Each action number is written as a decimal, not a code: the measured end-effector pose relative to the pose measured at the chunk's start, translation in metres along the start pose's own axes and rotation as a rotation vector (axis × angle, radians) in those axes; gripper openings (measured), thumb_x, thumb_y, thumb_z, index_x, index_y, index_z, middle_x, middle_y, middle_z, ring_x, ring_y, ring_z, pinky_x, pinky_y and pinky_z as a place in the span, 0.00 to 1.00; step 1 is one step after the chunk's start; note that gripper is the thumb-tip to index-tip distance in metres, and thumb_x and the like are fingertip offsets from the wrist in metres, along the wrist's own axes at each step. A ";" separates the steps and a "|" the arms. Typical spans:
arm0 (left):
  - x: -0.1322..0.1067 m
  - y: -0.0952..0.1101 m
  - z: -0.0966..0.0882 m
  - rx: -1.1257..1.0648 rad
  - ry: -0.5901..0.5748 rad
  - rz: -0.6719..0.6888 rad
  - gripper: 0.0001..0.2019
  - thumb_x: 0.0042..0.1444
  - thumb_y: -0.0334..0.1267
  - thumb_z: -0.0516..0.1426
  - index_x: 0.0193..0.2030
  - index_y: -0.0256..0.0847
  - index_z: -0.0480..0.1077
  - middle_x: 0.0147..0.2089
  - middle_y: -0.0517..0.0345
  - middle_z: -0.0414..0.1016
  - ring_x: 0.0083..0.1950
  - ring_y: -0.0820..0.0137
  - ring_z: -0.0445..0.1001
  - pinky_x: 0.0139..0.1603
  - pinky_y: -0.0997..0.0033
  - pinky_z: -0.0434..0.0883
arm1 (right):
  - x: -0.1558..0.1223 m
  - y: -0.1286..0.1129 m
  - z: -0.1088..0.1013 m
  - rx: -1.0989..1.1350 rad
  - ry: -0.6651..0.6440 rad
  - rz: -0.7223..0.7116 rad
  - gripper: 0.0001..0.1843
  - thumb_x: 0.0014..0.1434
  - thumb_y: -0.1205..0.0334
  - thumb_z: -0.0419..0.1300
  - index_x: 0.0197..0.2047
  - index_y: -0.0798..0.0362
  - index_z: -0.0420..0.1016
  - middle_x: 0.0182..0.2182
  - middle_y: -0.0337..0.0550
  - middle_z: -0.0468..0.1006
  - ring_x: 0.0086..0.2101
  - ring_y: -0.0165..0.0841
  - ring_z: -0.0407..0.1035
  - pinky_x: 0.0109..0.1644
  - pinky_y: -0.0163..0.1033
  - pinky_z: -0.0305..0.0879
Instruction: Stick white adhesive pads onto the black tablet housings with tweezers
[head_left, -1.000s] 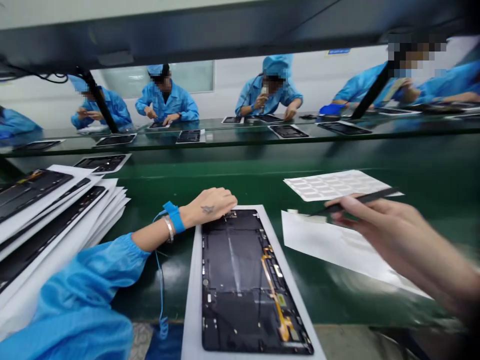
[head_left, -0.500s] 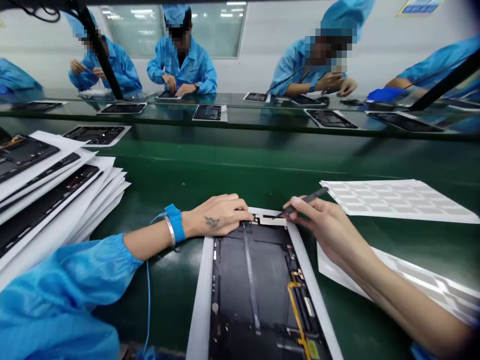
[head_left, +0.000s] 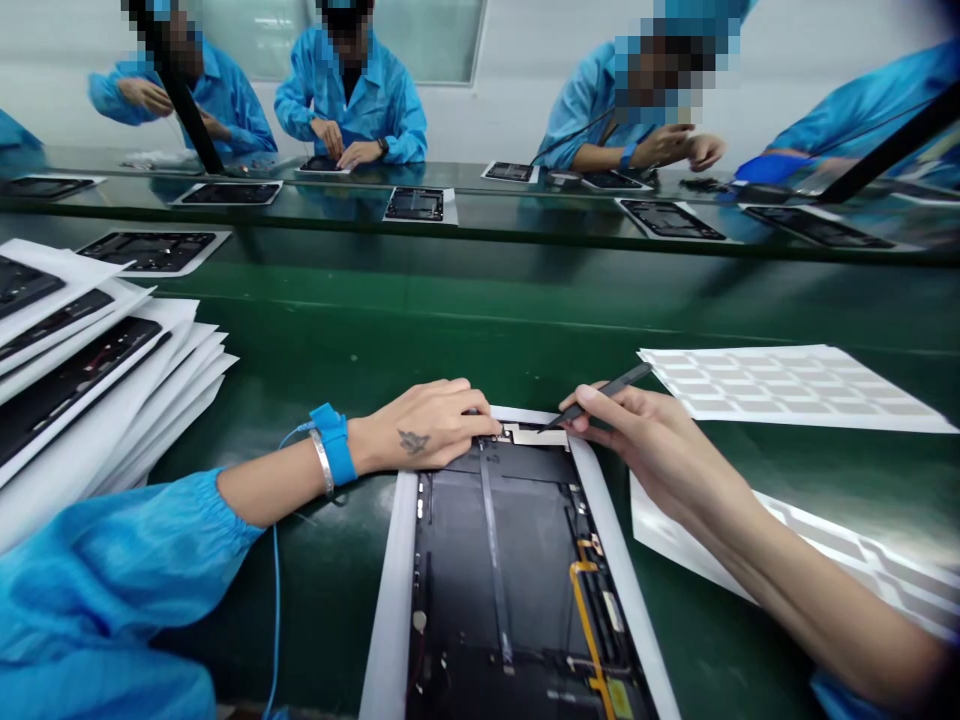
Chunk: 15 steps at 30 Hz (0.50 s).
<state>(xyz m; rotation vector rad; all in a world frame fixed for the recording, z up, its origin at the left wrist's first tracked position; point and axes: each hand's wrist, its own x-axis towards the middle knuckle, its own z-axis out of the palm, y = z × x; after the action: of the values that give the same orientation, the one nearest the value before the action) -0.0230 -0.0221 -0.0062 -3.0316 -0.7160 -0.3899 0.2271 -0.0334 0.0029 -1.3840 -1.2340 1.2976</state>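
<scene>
- A black open-backed tablet body (head_left: 495, 560) lies on a white backing sheet (head_left: 390, 600) on the green bench (head_left: 337, 340), directly before the person, seemingly placed for close work.
- The left hand (head_left: 424, 425) has its grip curled over the body's top edge, apparently steadying it; I cannot tell whether it pinches anything.
- The right hand (head_left: 637, 440) has a firm, pen-like grip on slim black tweezers (head_left: 607, 390), their tips at a small pale strip (head_left: 534, 436).
- A blue wrist strap (head_left: 334, 443) with a thin blue cord (head_left: 275, 600) circles the left wrist, likely for static grounding.
- White die-cut label sheets (head_left: 787, 385) lie within reach on the right; stacked tablet bodies on white sheets (head_left: 82, 390) sit left.
</scene>
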 end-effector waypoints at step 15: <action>0.002 0.001 0.000 0.015 -0.022 -0.013 0.15 0.63 0.27 0.50 0.53 0.39 0.71 0.51 0.52 0.74 0.45 0.65 0.69 0.46 0.66 0.68 | 0.002 -0.001 0.001 -0.048 0.002 -0.021 0.27 0.40 0.36 0.72 0.17 0.52 0.74 0.30 0.46 0.76 0.35 0.37 0.69 0.42 0.41 0.72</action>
<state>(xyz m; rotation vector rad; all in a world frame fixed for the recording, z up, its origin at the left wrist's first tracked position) -0.0213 -0.0218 -0.0060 -3.0234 -0.7360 -0.3501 0.2264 -0.0317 0.0035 -1.4017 -1.2831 1.2595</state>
